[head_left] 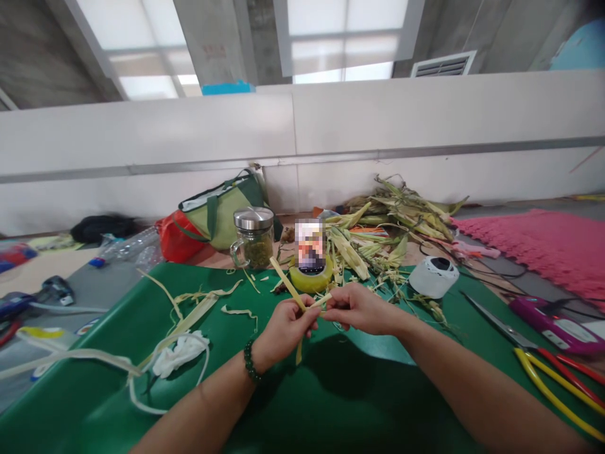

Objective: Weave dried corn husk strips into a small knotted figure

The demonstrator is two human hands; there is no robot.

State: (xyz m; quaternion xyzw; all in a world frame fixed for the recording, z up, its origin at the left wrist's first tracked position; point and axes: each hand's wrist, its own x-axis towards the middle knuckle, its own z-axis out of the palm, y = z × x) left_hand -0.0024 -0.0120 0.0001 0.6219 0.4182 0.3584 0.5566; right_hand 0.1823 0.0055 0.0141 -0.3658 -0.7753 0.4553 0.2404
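While both hands, left [286, 325] and right [355, 308], pinch pale husk [287, 282] | jar [258, 244] ×1 | phone [311, 246] ×1 | yellow roll [309, 283] ×1

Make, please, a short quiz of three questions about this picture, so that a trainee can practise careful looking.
1. Open question: What do the left hand and the right hand hold?

2. Multiple choice: What is worn next to the left hand?
a) a red woven cord
b) a dark green beaded bracelet
c) a broad silver metal watch

3. True or false: A round silver metal lid sits on the clear glass jar with a handle.

Key:
1. Narrow, flat, pale yellow strips, which cross at the fingers.
2. b
3. True
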